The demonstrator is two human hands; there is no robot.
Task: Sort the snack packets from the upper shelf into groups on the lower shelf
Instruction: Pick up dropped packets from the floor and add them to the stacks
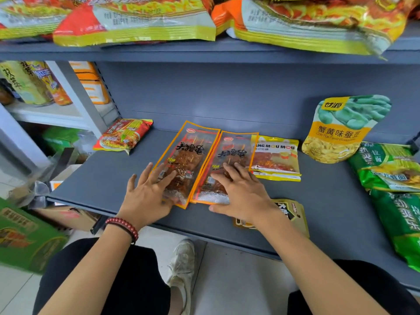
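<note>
Two long orange-edged skewer snack packets lie side by side in the middle of the grey lower shelf (109,178). My left hand (147,194) rests flat with spread fingers on the near end of the left packet (188,151). On the near half of the right packet (234,153) lies my right hand (238,192), fingers straight. A yellow packet (276,155) touches the right packet's far side. Large red, orange and yellow packets (136,21) fill the upper shelf.
A red noodle packet (123,135) lies at the back left. A green-and-yellow bean pouch (341,130) leans on the back wall. Green packets (391,169) stack at the right. An olive packet (293,214) lies under my right forearm. A green carton (25,235) stands on the floor.
</note>
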